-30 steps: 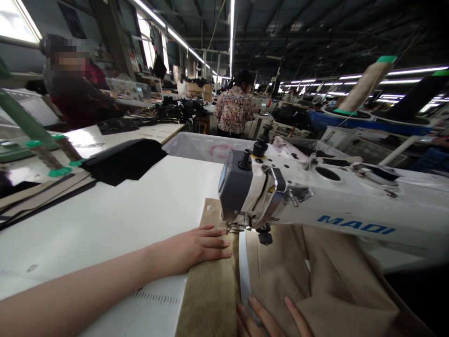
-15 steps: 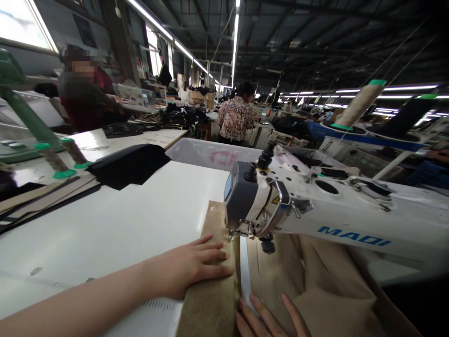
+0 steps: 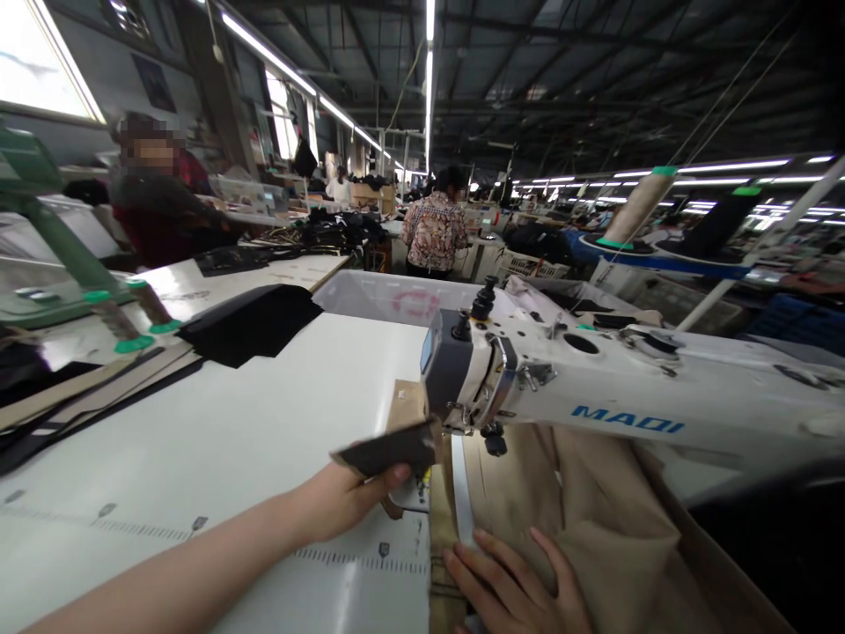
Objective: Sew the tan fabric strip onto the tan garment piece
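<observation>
My left hand (image 3: 334,506) pinches the lifted edge of a tan fabric strip (image 3: 406,405), thumb on top and fingers underneath. The dark underside of the strip shows where it is folded up, just left of the sewing machine's head (image 3: 455,365). Needle and presser foot are mostly hidden behind the fold. My right hand (image 3: 521,594) lies with fingers spread on a larger brown fabric piece (image 3: 607,511), which bunches under the machine arm. Between the strip and this piece runs a narrow white band (image 3: 461,493).
Black cut pieces (image 3: 254,321) lie at the table's far left, near brown thread spools (image 3: 112,319). A translucent bin (image 3: 370,295) stands behind the table. Thread cones (image 3: 639,207) rise at the right. A person in a patterned top (image 3: 432,231) and another person (image 3: 155,207) work beyond.
My left hand has gone from lying flat on the strip to gripping its edge and folding it up, baring the table's ruler marks. My right hand stays spread on the brown fabric.
</observation>
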Motion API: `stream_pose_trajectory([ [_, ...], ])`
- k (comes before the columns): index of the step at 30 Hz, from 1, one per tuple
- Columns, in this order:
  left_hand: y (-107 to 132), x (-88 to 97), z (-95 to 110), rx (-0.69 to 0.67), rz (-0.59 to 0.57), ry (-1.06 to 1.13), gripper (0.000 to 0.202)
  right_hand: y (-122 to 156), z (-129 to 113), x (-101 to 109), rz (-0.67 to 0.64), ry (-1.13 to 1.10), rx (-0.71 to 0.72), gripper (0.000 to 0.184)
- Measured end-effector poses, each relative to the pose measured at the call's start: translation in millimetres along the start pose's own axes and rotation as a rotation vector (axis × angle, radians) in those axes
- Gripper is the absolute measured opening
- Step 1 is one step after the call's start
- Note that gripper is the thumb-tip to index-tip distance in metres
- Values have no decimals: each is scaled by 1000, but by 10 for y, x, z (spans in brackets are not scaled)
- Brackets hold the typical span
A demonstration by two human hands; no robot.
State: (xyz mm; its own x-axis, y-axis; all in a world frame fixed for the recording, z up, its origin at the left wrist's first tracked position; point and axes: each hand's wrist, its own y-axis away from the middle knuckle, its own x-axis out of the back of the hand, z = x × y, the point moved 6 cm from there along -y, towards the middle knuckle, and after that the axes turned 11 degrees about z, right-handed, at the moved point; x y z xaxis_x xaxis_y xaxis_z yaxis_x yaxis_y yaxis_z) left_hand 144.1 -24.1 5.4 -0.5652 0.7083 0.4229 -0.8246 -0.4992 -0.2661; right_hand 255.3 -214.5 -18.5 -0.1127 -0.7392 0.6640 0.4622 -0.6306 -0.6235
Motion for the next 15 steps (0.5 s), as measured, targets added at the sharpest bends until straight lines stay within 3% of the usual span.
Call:
stream_pose_trajectory([
  [3, 247, -113, 465, -222, -165, -109, 38, -99, 0, 65, -10, -86, -161, 30],
  [6, 600, -207, 734, -400, -121, -269, 32, -175, -23, 138, -10, -185, -355, 25],
  [10, 1022, -414, 743, -570, -179, -463, 39, -154, -54, 145, -103, -249, -503, 26],
  [15, 1160, -543, 691, -651, -170, -564, 35, -76, -68, 118, -151, -301, -564, 27],
])
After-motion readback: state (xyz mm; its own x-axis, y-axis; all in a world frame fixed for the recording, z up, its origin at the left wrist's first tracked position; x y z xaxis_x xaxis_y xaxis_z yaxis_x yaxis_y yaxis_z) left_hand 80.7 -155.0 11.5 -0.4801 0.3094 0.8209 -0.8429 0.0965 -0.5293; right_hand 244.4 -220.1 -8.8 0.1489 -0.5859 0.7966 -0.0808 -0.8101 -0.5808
